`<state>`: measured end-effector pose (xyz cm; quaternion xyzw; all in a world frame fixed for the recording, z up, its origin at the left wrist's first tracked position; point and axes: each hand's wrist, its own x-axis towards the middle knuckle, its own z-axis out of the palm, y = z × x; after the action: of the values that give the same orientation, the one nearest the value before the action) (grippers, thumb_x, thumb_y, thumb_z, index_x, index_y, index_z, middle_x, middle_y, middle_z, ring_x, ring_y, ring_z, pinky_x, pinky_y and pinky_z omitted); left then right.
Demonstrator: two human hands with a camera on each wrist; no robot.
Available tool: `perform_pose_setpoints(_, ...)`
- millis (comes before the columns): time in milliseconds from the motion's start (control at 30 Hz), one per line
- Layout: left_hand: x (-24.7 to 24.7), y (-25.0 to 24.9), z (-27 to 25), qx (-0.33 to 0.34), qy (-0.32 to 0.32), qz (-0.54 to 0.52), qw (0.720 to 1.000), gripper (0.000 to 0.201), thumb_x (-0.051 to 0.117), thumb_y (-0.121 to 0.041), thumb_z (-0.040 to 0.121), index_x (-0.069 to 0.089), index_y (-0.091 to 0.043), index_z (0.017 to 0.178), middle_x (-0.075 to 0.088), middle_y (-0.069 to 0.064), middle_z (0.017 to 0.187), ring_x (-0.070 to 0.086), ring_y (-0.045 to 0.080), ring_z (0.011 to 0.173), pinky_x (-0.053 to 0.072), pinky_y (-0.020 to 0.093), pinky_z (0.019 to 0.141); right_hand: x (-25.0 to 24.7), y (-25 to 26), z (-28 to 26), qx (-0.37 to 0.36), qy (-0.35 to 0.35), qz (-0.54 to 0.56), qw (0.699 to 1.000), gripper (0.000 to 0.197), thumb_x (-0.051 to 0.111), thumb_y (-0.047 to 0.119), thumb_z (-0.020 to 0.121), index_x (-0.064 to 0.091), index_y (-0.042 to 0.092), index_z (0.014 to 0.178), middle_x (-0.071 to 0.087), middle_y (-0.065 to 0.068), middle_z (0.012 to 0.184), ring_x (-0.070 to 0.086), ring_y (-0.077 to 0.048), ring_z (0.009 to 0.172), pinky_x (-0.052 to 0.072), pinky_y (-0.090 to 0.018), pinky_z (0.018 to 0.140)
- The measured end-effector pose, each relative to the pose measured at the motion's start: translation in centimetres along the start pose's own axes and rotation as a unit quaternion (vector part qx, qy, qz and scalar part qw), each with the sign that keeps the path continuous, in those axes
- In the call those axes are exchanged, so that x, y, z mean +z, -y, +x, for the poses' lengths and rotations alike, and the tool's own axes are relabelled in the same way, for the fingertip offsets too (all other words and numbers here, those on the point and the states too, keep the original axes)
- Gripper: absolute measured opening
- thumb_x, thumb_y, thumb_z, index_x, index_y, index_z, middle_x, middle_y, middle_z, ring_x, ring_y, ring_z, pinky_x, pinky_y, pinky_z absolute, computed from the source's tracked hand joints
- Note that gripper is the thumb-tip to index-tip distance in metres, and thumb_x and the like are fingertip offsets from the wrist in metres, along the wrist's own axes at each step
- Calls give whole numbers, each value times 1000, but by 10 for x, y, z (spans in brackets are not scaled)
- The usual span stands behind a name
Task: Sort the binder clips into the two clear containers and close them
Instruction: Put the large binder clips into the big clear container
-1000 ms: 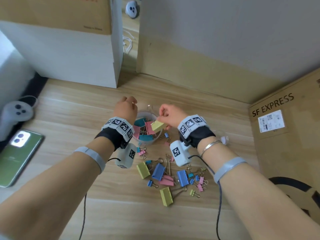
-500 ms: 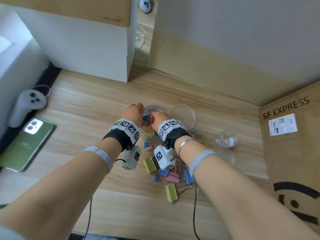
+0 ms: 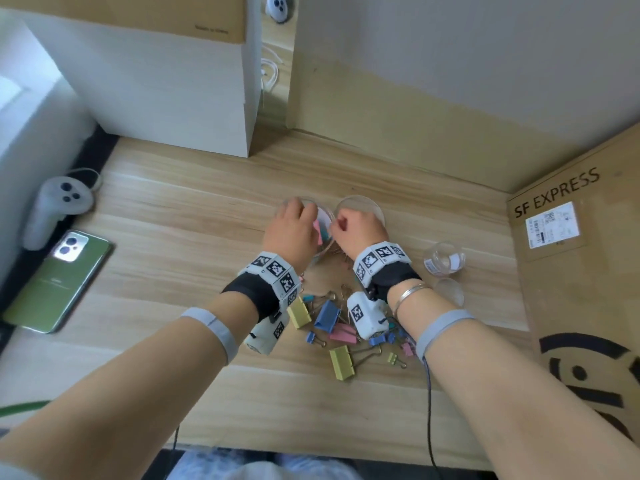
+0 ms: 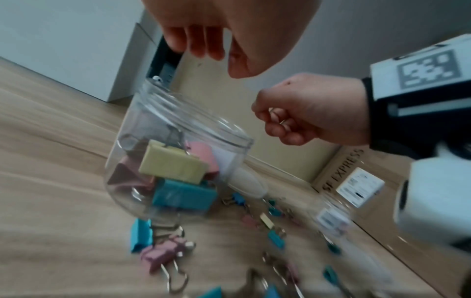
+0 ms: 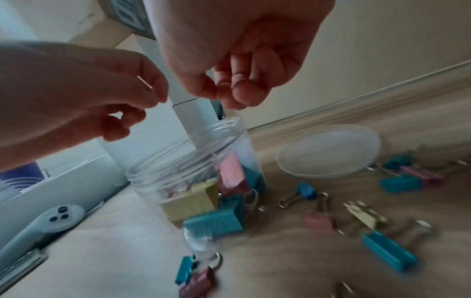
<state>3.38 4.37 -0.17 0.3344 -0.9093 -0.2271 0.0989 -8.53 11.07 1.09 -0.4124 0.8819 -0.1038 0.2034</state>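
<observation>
Hovering both hands over the open jar [image 5: 193,181] on the worktop [image 3: 173,237], our right hand [image 4: 311,113] and left hand [image 5: 84,96] loosely curled, empty; loose clips [image 3: 327,315] are light, springy, best pinched by their bodies

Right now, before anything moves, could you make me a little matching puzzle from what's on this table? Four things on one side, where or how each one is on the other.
Things
1. big clear jar
2. big round lid
3. small clear jar
4. green phone

Place or state
A. flat on the table, just right of the big jar
B. holds pink, yellow and teal clips
C. no clips inside, near the cardboard box
D. at the far left, camera lenses facing up

Pairs: 1-B, 2-A, 3-C, 4-D
</observation>
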Motion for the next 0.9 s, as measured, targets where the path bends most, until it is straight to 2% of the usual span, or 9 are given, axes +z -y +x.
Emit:
perform_pose_setpoints(133,4,-20,-27,51,137,29,989,22,37,-23,92,49,-9,105,66,11,93,64,32,80,44,33,60,18,-24,-17,47,50,-22,997,31,47,30,85,39,19,58,53,-5,65,52,-28,62,46,-33,61)
perform_pose_setpoints(200,16,-24,-38,41,214,71,974,24,38,-20,92,51,-8,108,64,12,100,63,32,89,45,34,67,32,-33,-27,41,121,-37,991,24,48,29,84,45,23,61,62,-7,75,61,-31,69,55,-40,69)
perform_pose_setpoints(267,31,-21,-46,5,288,91,953,28,42,-22,91,51,-7,113,58,14,115,57,33,105,48,38,82,44,-38,-36,24,186,-39,982,7,52,27,84,57,23,79,67,-7,90,64,-29,85,54,-40,79)
perform_pose_setpoints(300,38,-16,-49,-13,309,95,946,32,45,-25,91,49,-7,117,54,15,121,53,34,111,46,40,89,49,-40,-40,16,207,-28,978,8,55,26,82,58,21,89,66,-5,95,62,-26,90,52,-38,83)
perform_pose_setpoints(367,49,-8,-55,-26,328,113,938,41,48,-31,89,46,-8,122,47,15,126,46,35,118,43,41,96,56,-43,-48,-7,236,-7,972,20,62,26,80,57,18,97,64,-2,95,58,-21,87,50,-33,82)
perform_pose_setpoints(500,57,-1,-62,-24,344,141,928,53,62,-34,80,44,-11,124,42,12,127,42,35,119,43,40,95,64,-43,-57,-38,257,-22,965,25,68,29,74,49,18,85,59,0,86,53,-22,78,44,-31,70)
perform_pose_setpoints(633,58,-2,-61,-35,358,131,924,69,74,-39,69,43,-15,127,44,10,127,43,34,121,44,41,95,65,-37,-57,-52,280,-47,958,47,75,48,64,44,23,88,55,7,81,50,-16,71,39,-29,59)
perform_pose_setpoints(733,57,-4,-60,-48,359,121,924,71,73,-39,70,41,-15,128,46,9,127,44,35,121,43,41,96,66,-34,-58,-71,273,-88,955,62,76,55,58,46,24,102,61,3,94,54,-19,78,44,-30,66)
perform_pose_setpoints(900,50,-6,-53,-49,351,111,928,53,61,-31,81,42,-13,127,46,10,127,49,36,118,44,42,95,63,-37,-53,-68,276,-56,957,56,71,38,69,47,17,115,62,-6,104,60,-26,92,50,-34,76)
